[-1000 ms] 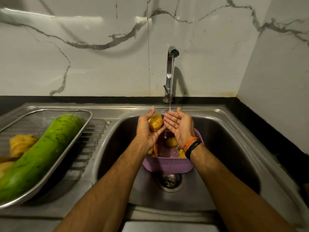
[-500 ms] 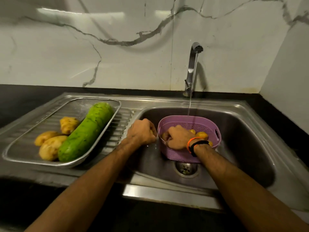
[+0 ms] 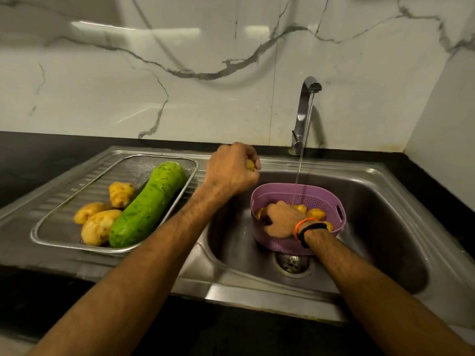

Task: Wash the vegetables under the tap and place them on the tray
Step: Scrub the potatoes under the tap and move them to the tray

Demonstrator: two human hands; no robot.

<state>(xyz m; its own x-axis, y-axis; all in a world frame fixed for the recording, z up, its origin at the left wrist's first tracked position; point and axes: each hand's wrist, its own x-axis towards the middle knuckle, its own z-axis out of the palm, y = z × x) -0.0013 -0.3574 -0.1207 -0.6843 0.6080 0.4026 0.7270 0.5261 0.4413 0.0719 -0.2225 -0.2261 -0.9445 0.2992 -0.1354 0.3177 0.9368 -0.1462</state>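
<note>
The left hand (image 3: pixel 231 173) is raised above the sink (image 3: pixel 385 206) edge, knuckles up, its grip clamped around a potato (image 3: pixel 250 164) of which only a small part shows. The right hand (image 3: pixel 281 219) reaches down into the purple basket (image 3: pixel 295 245), fingers curled onto the potatoes in the basket (image 3: pixel 316 214). Water runs from the tap (image 3: pixel 305 111) into the basket. The mesh tray (image 3: pixel 64 240) on the drainboard holds a green gourd (image 3: pixel 149 209) and three washed potatoes (image 3: pixel 99 228).

We see the left hand (image 3: pixel 231 173) curled round a potato (image 3: pixel 250 164) above the sink's edge, the right hand (image 3: pixel 281 219) down in the purple basket (image 3: pixel 295 244) among potatoes, tap (image 3: pixel 304 111) running into it, green gourd (image 3: pixel 149 208) lying on the tray (image 3: pixel 51 238)
</note>
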